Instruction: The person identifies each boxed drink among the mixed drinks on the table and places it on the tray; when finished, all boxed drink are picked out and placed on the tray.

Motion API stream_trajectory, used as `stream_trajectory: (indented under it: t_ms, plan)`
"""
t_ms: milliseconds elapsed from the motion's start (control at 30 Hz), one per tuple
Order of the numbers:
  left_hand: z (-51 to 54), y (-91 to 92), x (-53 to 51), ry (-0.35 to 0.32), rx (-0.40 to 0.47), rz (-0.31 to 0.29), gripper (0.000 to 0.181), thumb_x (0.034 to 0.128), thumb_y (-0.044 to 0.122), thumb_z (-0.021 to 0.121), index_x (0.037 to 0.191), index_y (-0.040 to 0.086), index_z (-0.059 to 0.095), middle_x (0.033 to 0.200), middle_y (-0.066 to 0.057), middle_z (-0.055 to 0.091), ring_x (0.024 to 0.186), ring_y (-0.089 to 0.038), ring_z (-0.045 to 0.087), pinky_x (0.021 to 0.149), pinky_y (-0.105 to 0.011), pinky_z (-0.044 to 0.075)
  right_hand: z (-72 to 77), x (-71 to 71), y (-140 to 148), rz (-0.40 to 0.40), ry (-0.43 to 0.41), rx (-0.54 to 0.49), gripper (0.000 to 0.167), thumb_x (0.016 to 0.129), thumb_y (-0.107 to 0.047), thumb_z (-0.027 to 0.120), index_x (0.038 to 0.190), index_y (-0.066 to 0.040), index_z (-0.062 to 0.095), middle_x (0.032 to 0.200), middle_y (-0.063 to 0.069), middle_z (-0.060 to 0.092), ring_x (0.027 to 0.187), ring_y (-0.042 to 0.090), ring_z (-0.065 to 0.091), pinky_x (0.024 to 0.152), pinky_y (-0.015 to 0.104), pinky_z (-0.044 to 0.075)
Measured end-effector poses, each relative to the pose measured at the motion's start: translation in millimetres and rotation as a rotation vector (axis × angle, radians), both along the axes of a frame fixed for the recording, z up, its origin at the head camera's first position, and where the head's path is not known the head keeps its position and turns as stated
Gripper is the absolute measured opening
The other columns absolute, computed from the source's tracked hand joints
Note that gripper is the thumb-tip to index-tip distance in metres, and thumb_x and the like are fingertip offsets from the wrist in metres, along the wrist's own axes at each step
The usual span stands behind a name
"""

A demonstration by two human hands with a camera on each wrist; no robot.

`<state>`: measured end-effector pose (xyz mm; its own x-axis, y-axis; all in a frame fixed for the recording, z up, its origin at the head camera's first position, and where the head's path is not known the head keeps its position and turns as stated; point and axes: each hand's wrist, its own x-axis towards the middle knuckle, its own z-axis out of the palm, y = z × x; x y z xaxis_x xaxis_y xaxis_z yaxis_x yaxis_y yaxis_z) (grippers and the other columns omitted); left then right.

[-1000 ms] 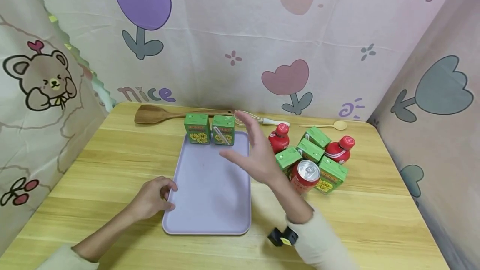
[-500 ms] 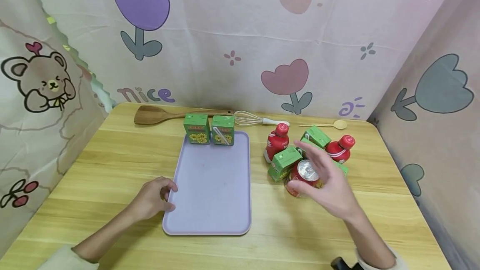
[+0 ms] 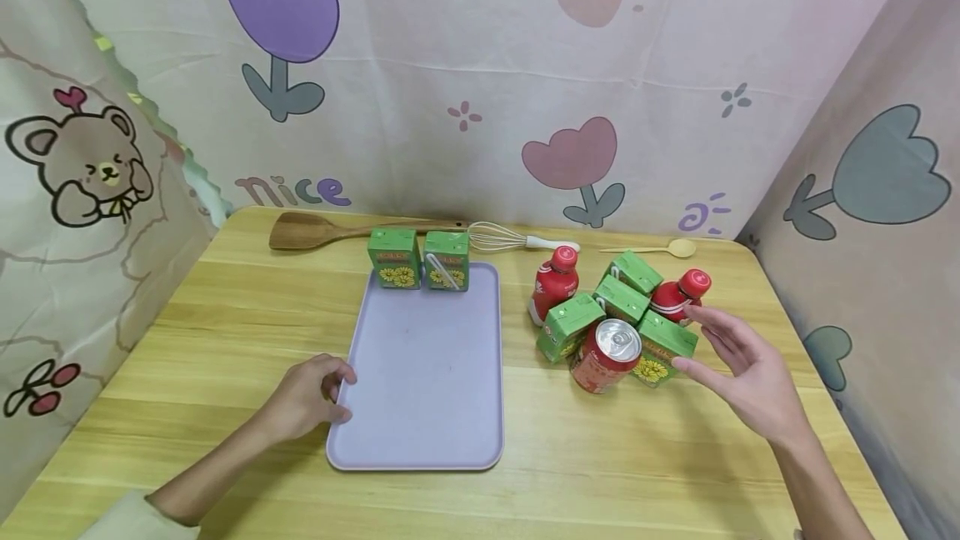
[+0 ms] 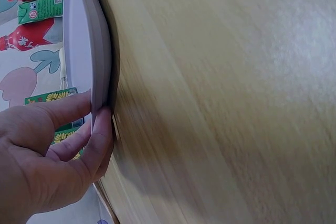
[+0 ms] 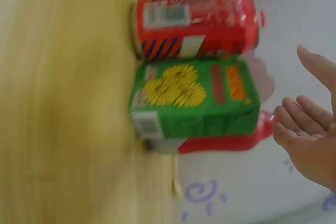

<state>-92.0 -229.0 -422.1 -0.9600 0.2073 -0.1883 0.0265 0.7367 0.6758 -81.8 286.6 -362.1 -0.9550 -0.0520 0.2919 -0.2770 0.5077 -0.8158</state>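
Observation:
My left hand [image 3: 298,397] holds the left edge of a lilac tray [image 3: 427,382]; in the left wrist view, thumb and fingers [image 4: 100,140] pinch its rim. Two green juice cartons [image 3: 394,258] with yellow flowers stand side by side at the tray's far end. On the right, my right hand [image 3: 750,377] hovers with thumb and fingers spread, beside a green drink carton [image 3: 669,340] and holding nothing. A red soda can [image 3: 606,357] stands against that carton. In the right wrist view the hand [image 5: 312,129] is apart from the carton [image 5: 194,98].
Beside the can are more green cartons [image 3: 570,325] and two red bottles [image 3: 555,283], one behind the right-hand carton. Along the table's back edge lie a wooden spatula [image 3: 300,232], a whisk [image 3: 551,244] and a small wooden spoon [image 3: 678,248]. A printed cloth [image 3: 420,165] hangs behind.
My right hand has moved right, from over the tray, past the soda can, to the right-hand carton. The left hand stays at the tray's edge.

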Motion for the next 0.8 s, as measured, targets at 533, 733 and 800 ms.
stream_trajectory:
  t_ms: [533, 733, 800]
  plan:
    - [0.3, 0.0, -0.1, 0.003, 0.014, -0.003, 0.038, 0.0624, -0.001, 0.082, 0.095, 0.003, 0.062, 0.080, -0.005, 0.052, 0.071, -0.014, 0.047, 0.056, -0.020, 0.042, -25.5, -5.6, 12.8, -0.076, -0.062, -0.003, 0.052, 0.074, 0.001, 0.077, 0.122, 0.004, 0.056, 0.114, -0.017, 0.059, 0.108, -0.008, 0.056, 0.091, 0.007, 0.044]
    - [0.0, -0.6, -0.2, 0.001, 0.002, -0.002, 0.038, 0.0631, -0.001, 0.082, 0.095, 0.004, 0.062, 0.080, -0.005, 0.052, 0.072, -0.014, 0.048, 0.057, -0.020, 0.042, -32.0, -8.1, 13.4, -0.095, -0.096, -0.004, 0.053, 0.075, -0.002, 0.077, 0.123, 0.005, 0.055, 0.113, -0.018, 0.058, 0.102, -0.010, 0.057, 0.087, 0.006, 0.045]
    - [-0.3, -0.8, -0.6, 0.002, -0.006, -0.002, 0.037, 0.0635, -0.001, 0.081, 0.096, 0.004, 0.062, 0.081, -0.004, 0.052, 0.072, -0.013, 0.048, 0.057, -0.020, 0.042, -33.5, -8.3, 13.2, -0.102, -0.105, 0.001, 0.053, 0.076, -0.003, 0.077, 0.124, 0.005, 0.055, 0.112, -0.020, 0.057, 0.101, -0.011, 0.057, 0.086, 0.006, 0.046]
